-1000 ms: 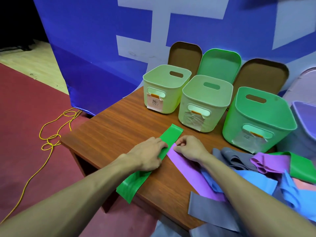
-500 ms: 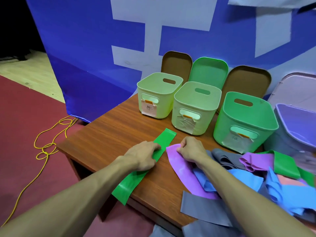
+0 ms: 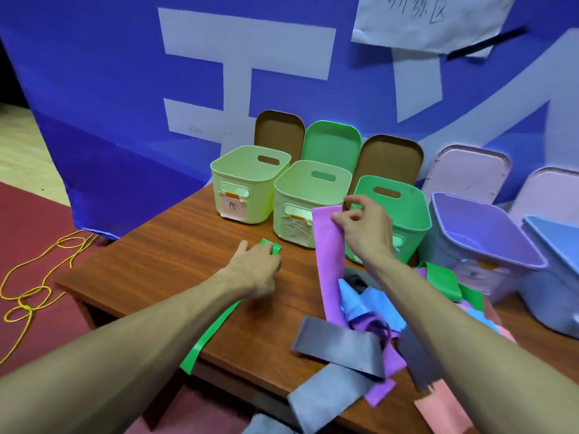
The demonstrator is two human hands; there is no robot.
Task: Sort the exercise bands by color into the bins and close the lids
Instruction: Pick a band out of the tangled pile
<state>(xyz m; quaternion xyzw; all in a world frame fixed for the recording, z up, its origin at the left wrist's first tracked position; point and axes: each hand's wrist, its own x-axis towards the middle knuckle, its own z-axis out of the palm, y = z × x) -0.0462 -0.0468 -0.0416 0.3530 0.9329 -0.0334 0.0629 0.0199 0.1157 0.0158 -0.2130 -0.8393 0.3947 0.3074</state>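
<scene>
Head view: the right hand (image 3: 365,236) pinches the top edge of the purple band (image 3: 329,255), holding it raised before the open green bins (image 3: 247,198). The left hand (image 3: 255,270) curls its fingers on the green band (image 3: 213,333), which lies across the wooden table (image 3: 175,255).

You work in even, fairly bright light from overhead, which leaves only a soft shadow on the table (image 3: 163,255) beneath your left hand (image 3: 255,267) and a dull sheen on the wood, while the far upper left corner falls to black. Your wide lens bows the blue banner (image 3: 109,89) and stretches your forearms (image 3: 141,349) towards the bottom corners. The whole picture is soft: the writing on the paper sheet (image 3: 432,20) smears, and the green band (image 3: 272,247) and purple band (image 3: 329,245) read as flat, oversaturated colour without glare.
</scene>
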